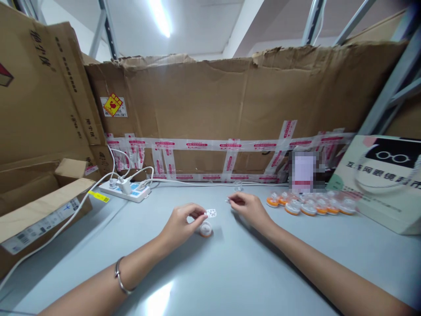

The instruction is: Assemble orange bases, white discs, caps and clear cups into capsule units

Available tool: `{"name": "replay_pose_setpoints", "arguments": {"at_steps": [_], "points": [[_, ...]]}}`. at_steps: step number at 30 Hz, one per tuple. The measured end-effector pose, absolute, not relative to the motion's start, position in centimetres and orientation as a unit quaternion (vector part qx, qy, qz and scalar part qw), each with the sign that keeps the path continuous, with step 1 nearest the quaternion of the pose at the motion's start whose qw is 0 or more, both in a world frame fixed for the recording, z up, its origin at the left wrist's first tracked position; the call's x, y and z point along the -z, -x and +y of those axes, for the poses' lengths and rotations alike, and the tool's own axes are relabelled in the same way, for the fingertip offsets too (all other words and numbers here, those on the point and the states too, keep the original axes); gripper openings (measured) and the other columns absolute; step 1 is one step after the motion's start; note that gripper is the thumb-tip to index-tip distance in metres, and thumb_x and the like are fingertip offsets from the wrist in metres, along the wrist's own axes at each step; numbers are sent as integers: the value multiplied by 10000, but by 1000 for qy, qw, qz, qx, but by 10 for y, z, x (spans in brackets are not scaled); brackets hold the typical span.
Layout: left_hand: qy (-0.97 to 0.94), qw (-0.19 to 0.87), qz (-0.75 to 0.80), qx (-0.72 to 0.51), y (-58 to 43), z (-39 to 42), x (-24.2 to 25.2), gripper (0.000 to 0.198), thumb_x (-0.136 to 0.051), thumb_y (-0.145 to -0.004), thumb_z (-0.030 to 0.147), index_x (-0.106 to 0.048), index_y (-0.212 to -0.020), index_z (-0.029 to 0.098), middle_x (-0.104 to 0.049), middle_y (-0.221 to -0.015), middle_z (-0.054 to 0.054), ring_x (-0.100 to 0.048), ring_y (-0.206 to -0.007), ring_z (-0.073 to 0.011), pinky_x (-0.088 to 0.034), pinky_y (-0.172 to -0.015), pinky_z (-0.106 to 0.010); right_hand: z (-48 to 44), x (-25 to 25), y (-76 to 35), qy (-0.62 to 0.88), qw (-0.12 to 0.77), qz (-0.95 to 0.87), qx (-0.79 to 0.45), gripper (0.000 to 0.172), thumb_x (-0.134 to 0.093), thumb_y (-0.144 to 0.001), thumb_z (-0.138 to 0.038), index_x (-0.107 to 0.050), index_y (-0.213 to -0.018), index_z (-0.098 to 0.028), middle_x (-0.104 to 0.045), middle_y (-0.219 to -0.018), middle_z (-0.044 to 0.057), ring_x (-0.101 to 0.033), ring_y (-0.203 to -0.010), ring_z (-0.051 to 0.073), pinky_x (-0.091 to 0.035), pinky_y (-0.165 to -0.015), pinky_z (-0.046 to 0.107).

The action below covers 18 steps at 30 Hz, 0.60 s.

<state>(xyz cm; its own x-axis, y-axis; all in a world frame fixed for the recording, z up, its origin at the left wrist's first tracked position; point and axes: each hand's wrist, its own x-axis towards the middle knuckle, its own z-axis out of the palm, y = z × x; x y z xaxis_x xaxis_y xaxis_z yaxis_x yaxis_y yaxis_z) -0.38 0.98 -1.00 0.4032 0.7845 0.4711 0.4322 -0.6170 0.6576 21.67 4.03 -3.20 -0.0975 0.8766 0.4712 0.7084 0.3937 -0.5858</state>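
Between thumb and fingertips, my left hand [184, 223] pinches a small flat white piece with a dark pattern [211, 213]. Just below that piece, a small round clear-topped container with an orange base [205, 229] stands on the table. To the right, my right hand [249, 208] has its fingertips closed on a tiny whitish bit [228, 200], too small to name. A small clear piece [238, 186] lies behind my right hand, near the cardboard.
Several orange-based clear containers [309, 206] cluster at the right, beside a pale printed bag [378, 188]. A power strip [126, 189] with white cables lies at the back left. An open carton [49, 206] stands left; a cardboard wall [204, 105] closes the back.
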Motion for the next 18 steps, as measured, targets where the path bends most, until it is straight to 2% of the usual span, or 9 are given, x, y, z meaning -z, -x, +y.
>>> {"name": "replay_pose_setpoints", "arguments": {"at_steps": [4,7,10,18], "points": [[-805,250,378,-382,1,7,9,112,-547,-779,222,-636,-774,155,-672,-720,-26,-613,-661,-134,-481,-630,-226,11,20,-194,390,495,-773,-74,101,-496,-779,-172,-594,-775,-192,-689,-847,70,-650,-822,180,-524,-732,305],[-807,255,369,-384,0,4,8,116,-542,-783,223,-635,-774,154,-675,-732,-33,-614,-673,-139,-480,-636,-232,0,19,-185,307,470,-827,-39,125,-486,-796,-135,-592,-818,-198,-693,-908,89,-644,-893,189,-531,-751,311],[-805,246,369,-395,1,3,6,123,-539,-788,230,-634,-773,153,-674,-724,-32,-611,-668,-139,-478,-631,-232,-1,23,-184,293,449,-843,-37,155,-475,-814,-130,-593,-886,-200,-693,-940,92,-647,-901,181,-538,-762,303],[-789,230,366,-437,1,3,5,114,-542,-786,223,-620,-749,149,-669,-709,-25,-610,-658,-131,-473,-642,-224,0,20,-185,263,484,-831,-79,159,-489,-832,-147,-614,-919,-195,-683,-956,93,-640,-905,169,-529,-786,304]]}}
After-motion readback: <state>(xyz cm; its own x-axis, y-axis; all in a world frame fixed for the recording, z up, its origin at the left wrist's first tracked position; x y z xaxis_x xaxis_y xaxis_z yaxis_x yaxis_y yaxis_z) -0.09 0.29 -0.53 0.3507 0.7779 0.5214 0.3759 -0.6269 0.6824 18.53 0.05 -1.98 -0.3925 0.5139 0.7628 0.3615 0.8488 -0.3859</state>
